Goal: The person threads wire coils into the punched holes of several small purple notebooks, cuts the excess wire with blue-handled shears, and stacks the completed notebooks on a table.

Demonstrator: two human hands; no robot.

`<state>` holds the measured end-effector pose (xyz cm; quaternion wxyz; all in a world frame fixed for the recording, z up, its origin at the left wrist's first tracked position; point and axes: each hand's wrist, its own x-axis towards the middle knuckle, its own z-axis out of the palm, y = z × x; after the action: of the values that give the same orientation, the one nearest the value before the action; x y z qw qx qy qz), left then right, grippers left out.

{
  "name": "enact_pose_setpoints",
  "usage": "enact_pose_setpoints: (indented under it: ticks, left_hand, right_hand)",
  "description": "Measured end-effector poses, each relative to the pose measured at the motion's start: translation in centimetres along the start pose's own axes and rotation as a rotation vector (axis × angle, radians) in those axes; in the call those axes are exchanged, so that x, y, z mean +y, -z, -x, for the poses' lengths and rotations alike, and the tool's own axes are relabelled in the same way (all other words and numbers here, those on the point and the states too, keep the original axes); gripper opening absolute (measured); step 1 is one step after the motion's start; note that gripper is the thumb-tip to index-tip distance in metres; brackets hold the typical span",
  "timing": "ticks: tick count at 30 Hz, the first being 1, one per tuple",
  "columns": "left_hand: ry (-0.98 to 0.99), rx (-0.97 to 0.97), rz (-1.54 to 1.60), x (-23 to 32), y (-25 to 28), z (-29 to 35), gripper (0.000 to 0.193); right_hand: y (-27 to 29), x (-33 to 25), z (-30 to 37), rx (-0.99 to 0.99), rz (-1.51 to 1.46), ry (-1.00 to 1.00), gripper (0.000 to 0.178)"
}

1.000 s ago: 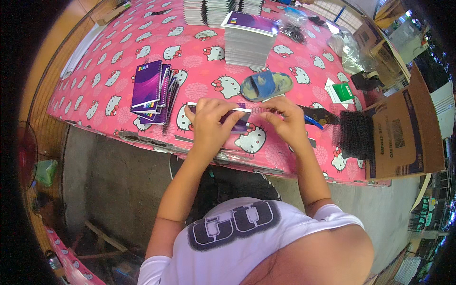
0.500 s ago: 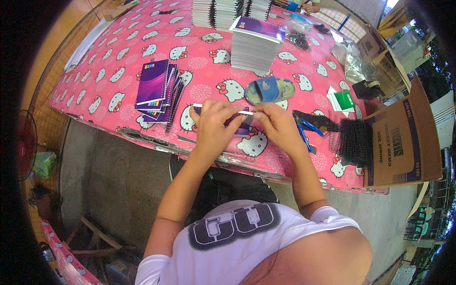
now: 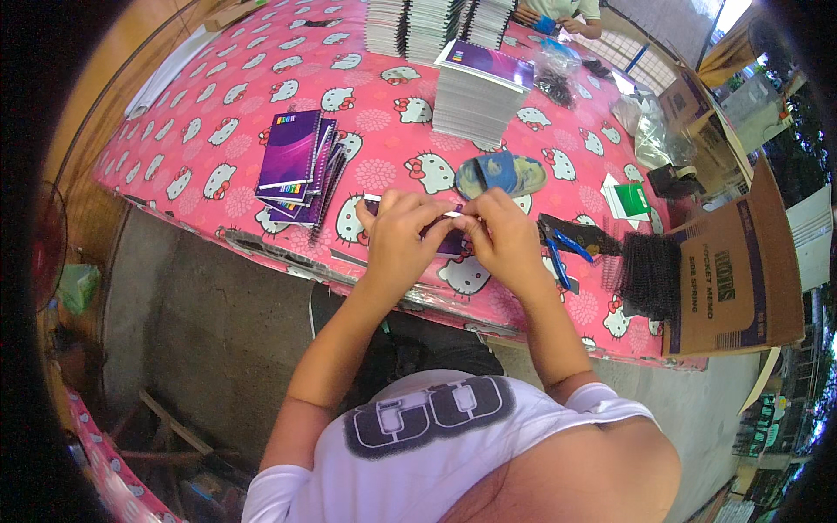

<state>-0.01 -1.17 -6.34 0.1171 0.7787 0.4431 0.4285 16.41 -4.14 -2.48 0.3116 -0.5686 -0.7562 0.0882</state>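
Observation:
A small purple-covered notebook [image 3: 450,245] lies near the table's front edge, mostly covered by my hands. My left hand [image 3: 403,237] is closed on it from the left, thumb and fingers at its whitish edge. Close against it, my right hand [image 3: 506,240] pinches at the right end of the same edge; whether a wire coil is between those fingertips is hidden. Just beyond my hands rests a blue slipper [image 3: 514,174]. To the right of my right hand lie blue-handled cutters [image 3: 558,257].
Purple spiral notebooks [image 3: 292,161] are piled at left. A tall paper stack [image 3: 475,105] stands behind the slipper, with bound notebooks [image 3: 425,33] farther back. Black wire coils [image 3: 649,270] spill beside an open cardboard box [image 3: 732,270]. Another person's hands [image 3: 575,26] work at the far side.
My right hand's fingertips have drawn in closer to my left hand at the notebook's edge. The whole view has shifted slightly. The notebook stays in about the same place.

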Motion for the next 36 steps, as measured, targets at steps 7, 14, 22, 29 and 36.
enact_pose_setpoints:
  ticks: [7, 14, 22, 29, 36]
  left_hand:
    - [0.003, -0.008, 0.094, 0.7, 0.2, -0.7, 0.022]
    - [-0.040, 0.024, 0.068, 0.4, -0.2, -1.3, 0.028]
    - [-0.038, 0.008, 0.114, -0.3, 0.6, -1.2, 0.029]
    - [-0.134, 0.091, 0.123, -1.5, 0.4, -1.4, 0.028]
    - [-0.081, 0.100, 0.173, -2.0, 0.6, -2.1, 0.037]
  right_hand:
    - [2.3, 16.1, -3.9, -0.081, 0.193, 0.086, 0.045]
    - [2.2, 16.2, -2.8, 0.123, -0.679, -0.148, 0.051]
    - [2.2, 10.6, -1.5, -0.188, -1.400, -0.161, 0.056]
    - [3.2, 9.7, -3.1, -0.233, -0.530, -0.142, 0.051]
    - [1.0, 10.7, -3.8, -0.094, -0.390, -0.025, 0.046]
